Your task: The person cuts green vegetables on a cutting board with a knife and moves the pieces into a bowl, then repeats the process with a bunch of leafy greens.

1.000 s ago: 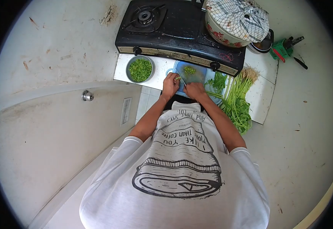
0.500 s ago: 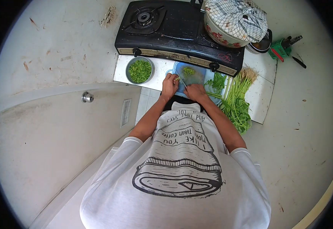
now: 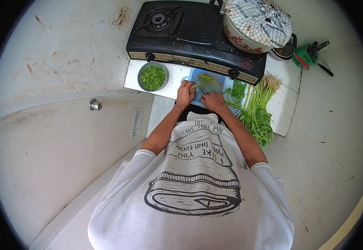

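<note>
Stalks (image 3: 193, 86) poke from the left hand (image 3: 185, 94), over the left edge of the blue board (image 3: 216, 84); its fingers pinch them, probably to steady them against the knife (image 3: 199, 90). The right hand's (image 3: 213, 101) fingers curl around the handle. Chopped bits (image 3: 206, 78) lie beyond the blade. A bowl (image 3: 165, 85) of chopped greens (image 3: 153, 76) stands left and the bunch (image 3: 259, 100) lies right, both seemingly for easy reach. The shirt (image 3: 189, 179) reads "I like you more than coffee and that says a lot"; the stove's (image 3: 198, 31) badge is too small to read.
</note>
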Demonstrator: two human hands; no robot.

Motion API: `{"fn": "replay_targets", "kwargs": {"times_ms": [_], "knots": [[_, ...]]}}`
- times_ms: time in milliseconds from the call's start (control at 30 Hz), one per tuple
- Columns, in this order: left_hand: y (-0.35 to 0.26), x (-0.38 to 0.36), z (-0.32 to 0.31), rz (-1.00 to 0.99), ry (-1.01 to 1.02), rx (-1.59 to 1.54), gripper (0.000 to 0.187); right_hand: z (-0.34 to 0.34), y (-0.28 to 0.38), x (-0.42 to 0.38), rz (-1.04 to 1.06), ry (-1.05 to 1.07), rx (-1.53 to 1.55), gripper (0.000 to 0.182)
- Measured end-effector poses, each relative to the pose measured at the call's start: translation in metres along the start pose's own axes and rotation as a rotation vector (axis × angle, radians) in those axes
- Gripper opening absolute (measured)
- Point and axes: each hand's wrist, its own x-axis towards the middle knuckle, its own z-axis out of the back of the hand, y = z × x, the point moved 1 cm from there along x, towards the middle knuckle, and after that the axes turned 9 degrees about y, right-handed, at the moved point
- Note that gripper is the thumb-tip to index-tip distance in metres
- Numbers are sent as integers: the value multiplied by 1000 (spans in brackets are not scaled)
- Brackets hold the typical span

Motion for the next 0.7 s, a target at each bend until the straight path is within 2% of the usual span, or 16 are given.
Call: {"fn": "replay_targets", "kwargs": {"times_ms": [367, 700], "knots": [[4, 1, -1, -9, 5, 90, 11, -5, 3, 4, 23, -61, -5, 41], [-2, 2, 2, 15, 8, 28, 12, -8, 3, -3, 6, -57, -14, 41]]}}
